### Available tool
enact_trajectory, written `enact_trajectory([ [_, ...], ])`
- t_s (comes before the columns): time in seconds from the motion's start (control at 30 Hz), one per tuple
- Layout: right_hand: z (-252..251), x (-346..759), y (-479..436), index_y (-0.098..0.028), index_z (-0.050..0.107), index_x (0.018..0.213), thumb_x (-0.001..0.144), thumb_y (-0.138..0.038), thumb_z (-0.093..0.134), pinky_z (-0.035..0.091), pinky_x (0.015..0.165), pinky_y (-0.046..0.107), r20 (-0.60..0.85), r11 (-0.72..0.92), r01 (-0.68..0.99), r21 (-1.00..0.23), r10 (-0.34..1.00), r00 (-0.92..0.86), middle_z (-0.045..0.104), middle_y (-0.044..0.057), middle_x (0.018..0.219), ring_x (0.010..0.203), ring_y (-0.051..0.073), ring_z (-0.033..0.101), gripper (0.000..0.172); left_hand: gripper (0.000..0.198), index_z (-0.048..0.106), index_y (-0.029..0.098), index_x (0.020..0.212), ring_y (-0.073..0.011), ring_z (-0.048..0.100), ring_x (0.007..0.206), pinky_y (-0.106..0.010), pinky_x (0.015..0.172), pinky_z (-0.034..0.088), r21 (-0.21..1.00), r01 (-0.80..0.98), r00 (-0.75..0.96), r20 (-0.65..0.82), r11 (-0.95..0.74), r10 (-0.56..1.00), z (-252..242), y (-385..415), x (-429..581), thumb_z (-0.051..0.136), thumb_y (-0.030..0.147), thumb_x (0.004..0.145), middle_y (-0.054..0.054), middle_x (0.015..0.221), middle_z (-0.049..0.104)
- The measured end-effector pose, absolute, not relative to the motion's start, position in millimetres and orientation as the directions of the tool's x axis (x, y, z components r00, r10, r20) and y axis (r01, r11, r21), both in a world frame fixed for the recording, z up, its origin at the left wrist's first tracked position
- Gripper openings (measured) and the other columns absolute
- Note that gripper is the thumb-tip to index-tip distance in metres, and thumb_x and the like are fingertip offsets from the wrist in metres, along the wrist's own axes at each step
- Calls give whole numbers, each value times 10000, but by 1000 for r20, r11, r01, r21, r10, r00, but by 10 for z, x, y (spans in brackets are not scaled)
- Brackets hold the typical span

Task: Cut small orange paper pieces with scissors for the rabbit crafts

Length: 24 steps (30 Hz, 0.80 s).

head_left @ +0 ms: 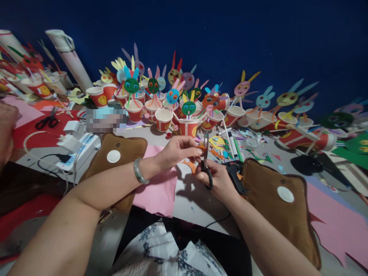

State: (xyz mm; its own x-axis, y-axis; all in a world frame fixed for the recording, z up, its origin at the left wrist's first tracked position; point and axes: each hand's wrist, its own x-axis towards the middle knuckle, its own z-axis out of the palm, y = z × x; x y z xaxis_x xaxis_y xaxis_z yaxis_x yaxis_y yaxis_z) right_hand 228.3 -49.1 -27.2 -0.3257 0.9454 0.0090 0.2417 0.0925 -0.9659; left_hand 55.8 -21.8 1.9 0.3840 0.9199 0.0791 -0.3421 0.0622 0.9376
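Over the middle of the table, my left hand point(184, 151) pinches a small piece of orange paper point(202, 147) between thumb and fingertips. My right hand point(215, 178) is closed round the black handles of a pair of scissors point(206, 153), whose blades point up beside the orange paper. Whether the blades touch the paper, I cannot tell. Just below the hands lies an orange paper offcut point(189, 166). A sheet of pink paper point(158, 188) is spread under my left wrist, which wears a bangle point(139, 171).
Paper cups with bunny-faced figures point(189, 108) line the back. Brown padded pouches point(276, 203) lie either side. Paper scraps and markers point(231, 144) are behind my right hand. At left are a power strip point(77, 153), black-handled scissors point(47, 120) and another person's hand point(7, 130).
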Motion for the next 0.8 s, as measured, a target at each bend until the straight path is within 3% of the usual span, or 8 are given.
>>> enact_trajectory([
  [0.33,-270,2283,-500,-179,525,613,635,-567,759,298,462,238,-24,59,246,-967,947,-320,450,-43,511,482,93,361,454,211,556,122,655,-77,558,568,-219,571,457,932,-357,378,86,60,922,1,-216,554,723,243,696,6,616,595],
  [0.8,-292,2290,-491,-178,512,586,615,-603,754,285,450,235,-31,52,252,-966,948,-316,436,-48,498,464,87,354,490,191,549,122,670,-86,591,561,-221,566,470,930,-366,393,116,40,912,-58,-141,536,710,219,705,-6,591,629],
])
